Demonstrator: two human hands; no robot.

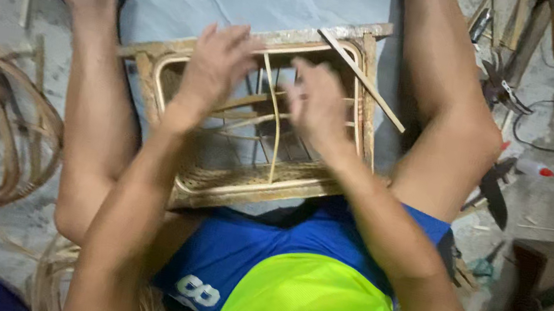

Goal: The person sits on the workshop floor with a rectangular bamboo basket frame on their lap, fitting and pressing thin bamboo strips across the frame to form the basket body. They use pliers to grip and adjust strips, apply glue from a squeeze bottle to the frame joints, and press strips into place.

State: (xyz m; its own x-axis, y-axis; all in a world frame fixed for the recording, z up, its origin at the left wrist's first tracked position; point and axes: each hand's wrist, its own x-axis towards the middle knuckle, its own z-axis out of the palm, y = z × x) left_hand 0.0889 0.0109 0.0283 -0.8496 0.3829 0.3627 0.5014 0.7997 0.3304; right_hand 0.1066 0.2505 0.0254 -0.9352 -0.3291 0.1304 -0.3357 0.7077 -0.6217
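On a grey floor, the light, stiff cane frame (pixel 253 121) looks best held by its rim; left hand (pixel 213 66) and right hand (pixel 319 106) rest spread on its bendy strips (pixel 273 113), gripping nothing.

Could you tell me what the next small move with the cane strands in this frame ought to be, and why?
Probably draw the loose cane strand taut across the opening. It bows slackly between the two hands, woven rows cover only the near edge of the wooden frame, and the rest is open. The left hand and right hand both hover over that gap, though blur hides their grip.
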